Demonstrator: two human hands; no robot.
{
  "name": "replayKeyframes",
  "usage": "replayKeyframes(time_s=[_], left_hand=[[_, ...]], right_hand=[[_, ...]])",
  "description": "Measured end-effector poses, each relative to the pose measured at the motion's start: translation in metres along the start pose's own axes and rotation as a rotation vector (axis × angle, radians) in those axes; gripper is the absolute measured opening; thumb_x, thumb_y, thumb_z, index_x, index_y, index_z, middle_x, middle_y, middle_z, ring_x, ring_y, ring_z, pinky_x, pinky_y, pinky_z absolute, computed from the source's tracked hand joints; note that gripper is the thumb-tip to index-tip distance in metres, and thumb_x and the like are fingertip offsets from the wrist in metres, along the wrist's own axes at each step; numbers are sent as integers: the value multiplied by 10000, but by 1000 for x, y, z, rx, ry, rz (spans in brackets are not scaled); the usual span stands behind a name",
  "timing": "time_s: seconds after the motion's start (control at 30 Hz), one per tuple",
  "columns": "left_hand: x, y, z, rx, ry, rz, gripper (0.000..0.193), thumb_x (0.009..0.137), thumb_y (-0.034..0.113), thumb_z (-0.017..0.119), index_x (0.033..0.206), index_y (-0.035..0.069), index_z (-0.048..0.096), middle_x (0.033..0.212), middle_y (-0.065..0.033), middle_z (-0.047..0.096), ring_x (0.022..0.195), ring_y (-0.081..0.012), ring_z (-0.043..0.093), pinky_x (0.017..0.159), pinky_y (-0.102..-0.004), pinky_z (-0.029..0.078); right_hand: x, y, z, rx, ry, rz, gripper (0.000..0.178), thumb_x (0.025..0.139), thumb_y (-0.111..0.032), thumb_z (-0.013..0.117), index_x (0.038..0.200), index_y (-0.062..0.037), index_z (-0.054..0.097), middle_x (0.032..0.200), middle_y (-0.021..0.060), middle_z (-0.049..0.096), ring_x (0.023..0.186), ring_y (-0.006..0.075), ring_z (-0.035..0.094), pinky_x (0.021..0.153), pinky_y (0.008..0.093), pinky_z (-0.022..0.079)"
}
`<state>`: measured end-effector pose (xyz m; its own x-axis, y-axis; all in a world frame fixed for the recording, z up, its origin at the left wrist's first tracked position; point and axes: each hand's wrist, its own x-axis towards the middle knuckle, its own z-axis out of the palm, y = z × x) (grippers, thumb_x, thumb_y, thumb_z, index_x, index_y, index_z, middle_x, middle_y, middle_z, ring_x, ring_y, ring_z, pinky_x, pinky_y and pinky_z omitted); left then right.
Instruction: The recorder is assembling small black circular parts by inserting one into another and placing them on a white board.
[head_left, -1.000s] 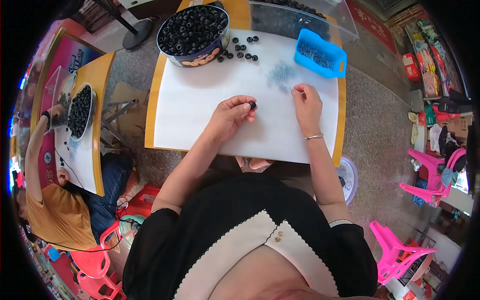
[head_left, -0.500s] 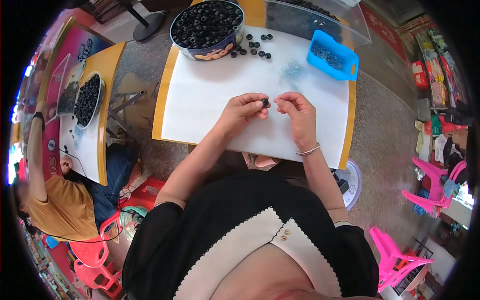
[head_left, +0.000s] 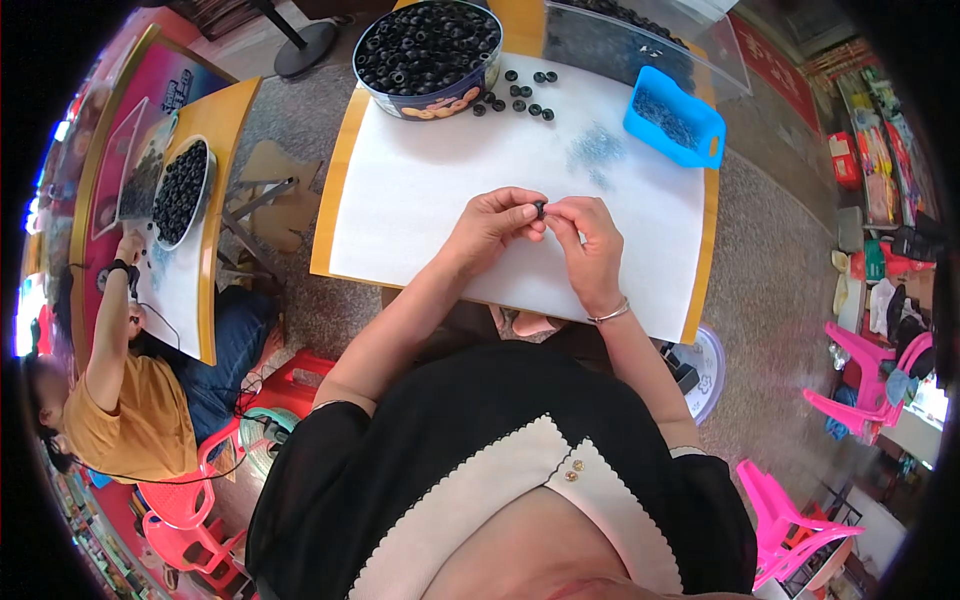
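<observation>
Item 1: my left hand (head_left: 492, 226), over the middle of the white sheet (head_left: 420, 200), fingers curled, thumb and forefinger pinched on a small black ring (head_left: 540, 208).

Item 2: my right hand (head_left: 590, 245), fingertips pressed in against the same ring from the other side. Both hands meet at the ring, touching; a thin bracelet (head_left: 610, 314) sits on the right wrist. I cannot tell what, if anything, the right fingers hold besides the ring.

Item 3: the black ring itself, held just above the sheet, between the 2 sets of fingertips, mostly hidden by them.

Item 4: a round tin (head_left: 428, 50) heaped with black rings, at the far edge of the sheet, well apart from my hands.

Item 5: loose black rings (head_left: 518, 94), a scatter lying on the sheet just beside the tin.

Item 6: a blue plastic tray (head_left: 674, 116), far right on the sheet, holding small dark bits; a greyish smudge of fine pieces (head_left: 597, 150) lies between it and my hands.

Item 7: a yellow-edged table (head_left: 332, 190) under the sheet.

Item 8: to my left, a second table (head_left: 218, 200) with a bowl of black rings (head_left: 180, 190), and a person in a yellow shirt (head_left: 130, 420) seated at it, one hand raised to that table.

Item 9: pink plastic chairs (head_left: 860, 380) at the right.
</observation>
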<state>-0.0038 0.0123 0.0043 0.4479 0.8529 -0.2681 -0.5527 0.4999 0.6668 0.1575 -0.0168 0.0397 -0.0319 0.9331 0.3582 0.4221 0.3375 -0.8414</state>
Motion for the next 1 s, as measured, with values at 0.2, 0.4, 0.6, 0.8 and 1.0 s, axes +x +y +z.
replayKeyframes(time_s=[0.2, 0.4, 0.6, 0.8, 1.0], left_hand=[[-1, -1, -2, 73, -14, 15, 194, 876, 41, 603, 1048, -49, 601, 885, -107, 647, 721, -149, 625, 702, -252, 523], [-3, -2, 1, 162, -52, 4, 212, 865, 50, 616, 1048, -57, 614, 854, -111, 657, 719, -147, 633, 700, -248, 523], [-1, 2, -5, 41, -55, -18, 221, 874, 64, 610, 1061, -54, 604, 866, -106, 648, 727, -157, 629, 691, -259, 527], [0, 5, -6, -76, -42, -42, 222, 888, 69, 593, 1080, -42, 589, 930, -97, 639, 757, -154, 623, 719, -268, 523], [7, 2, -8, -98, -99, -47, 210, 885, 67, 596, 1071, -32, 590, 920, -94, 638, 754, -157, 621, 728, -282, 524]], right_hand=[[-1, 6, 4, 54, 6, 20, 93, 819, -25, 627, 911, -26, 615, 875, 44, 609, 779, 127, 572, 679, 254, 468], [7, 8, -9, 565, -199, 520, 121, 821, -73, 627, 911, -34, 557, 827, -5, 557, 742, 77, 512, 676, 218, 426], [19, 2, -10, 593, -201, 554, 123, 847, -123, 605, 918, -33, 558, 810, -17, 536, 701, 64, 465, 662, 203, 399], [101, -16, 13, 157, -194, 95, 143, 874, -154, 578, 860, -18, 618, 750, 42, 595, 681, 131, 541, 621, 267, 424], [216, -4, 86, -446, -279, -475, 131, 814, -164, 593, 866, -93, 691, 841, 69, 640, 863, 275, 576, 763, 370, 458]])
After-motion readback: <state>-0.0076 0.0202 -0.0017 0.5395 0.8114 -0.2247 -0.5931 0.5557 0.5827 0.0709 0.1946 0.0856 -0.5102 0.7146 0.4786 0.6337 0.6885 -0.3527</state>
